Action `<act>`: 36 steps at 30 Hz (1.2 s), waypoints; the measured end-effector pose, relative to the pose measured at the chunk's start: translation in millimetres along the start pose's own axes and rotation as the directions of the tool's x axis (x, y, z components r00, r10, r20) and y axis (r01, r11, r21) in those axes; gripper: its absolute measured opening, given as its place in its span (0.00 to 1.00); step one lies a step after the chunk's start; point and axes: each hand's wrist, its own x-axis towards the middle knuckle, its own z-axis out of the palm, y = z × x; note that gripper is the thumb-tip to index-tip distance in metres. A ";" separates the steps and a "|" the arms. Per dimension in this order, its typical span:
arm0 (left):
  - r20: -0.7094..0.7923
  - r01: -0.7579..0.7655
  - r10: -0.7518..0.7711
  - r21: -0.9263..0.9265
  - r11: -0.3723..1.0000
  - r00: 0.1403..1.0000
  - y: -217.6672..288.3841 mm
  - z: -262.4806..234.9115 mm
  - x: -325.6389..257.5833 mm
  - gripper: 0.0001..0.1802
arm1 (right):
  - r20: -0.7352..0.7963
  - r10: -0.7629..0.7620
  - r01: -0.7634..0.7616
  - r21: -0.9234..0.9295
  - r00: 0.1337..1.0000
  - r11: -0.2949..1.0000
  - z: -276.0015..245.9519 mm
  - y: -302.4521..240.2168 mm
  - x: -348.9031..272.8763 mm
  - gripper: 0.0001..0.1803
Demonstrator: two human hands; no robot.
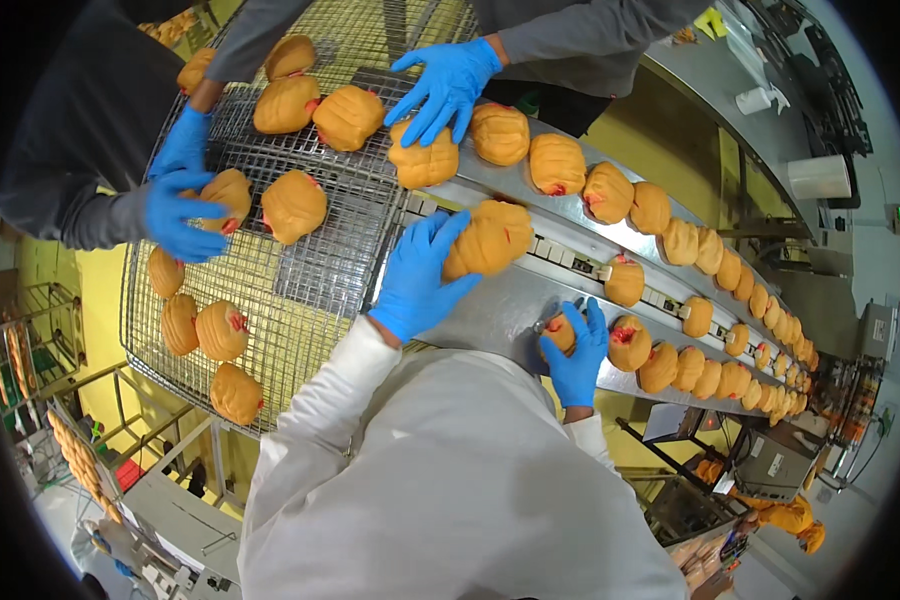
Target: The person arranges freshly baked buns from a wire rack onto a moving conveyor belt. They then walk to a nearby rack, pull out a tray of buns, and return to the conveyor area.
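My left hand, in a blue glove, is closed against the side of a golden ridged bun at the near end of the conveyor. That bun has a small red filling spot and may be two pressed together. Lower right, my right hand, also gloved in blue, curls over a smaller bun on the steel ledge. Beside it sits a bun with red filling, first in a row along the near ledge. The palm side of each hand is hidden.
Wire racks at left carry several buns. Across from me, a co-worker's gloved hand rests on a bun; at left, another person's gloved hands hold one. Buns line the far ledge and conveyor belt.
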 end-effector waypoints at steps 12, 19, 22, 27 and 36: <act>0.096 0.026 -0.039 0.133 0.991 0.995 -60.9 67.2 20.9 0.37 | 0.009 0.038 -0.039 0.167 0.999 0.985 19.8 -24.9 -23.0 0.50; 0.002 0.058 -0.058 -0.038 0.998 0.998 -54.9 24.8 -9.4 0.25 | 0.108 -0.164 0.147 0.153 0.981 0.977 29.5 -36.2 -6.4 0.45; -0.097 0.053 -0.055 -0.023 0.998 0.994 -46.8 -4.0 -12.7 0.21 | 0.171 -0.331 0.290 0.227 0.928 0.930 43.5 -47.6 9.2 0.43; -0.137 -0.118 0.161 0.276 0.954 0.977 -45.9 -13.1 42.8 0.25 | 0.222 -0.525 0.468 0.265 0.821 0.843 76.3 -70.4 45.4 0.43; -0.032 0.225 -0.231 -0.125 0.966 0.972 -41.3 -10.5 43.6 0.21 | 0.096 -0.339 0.321 0.165 0.936 0.932 92.2 -81.3 82.1 0.42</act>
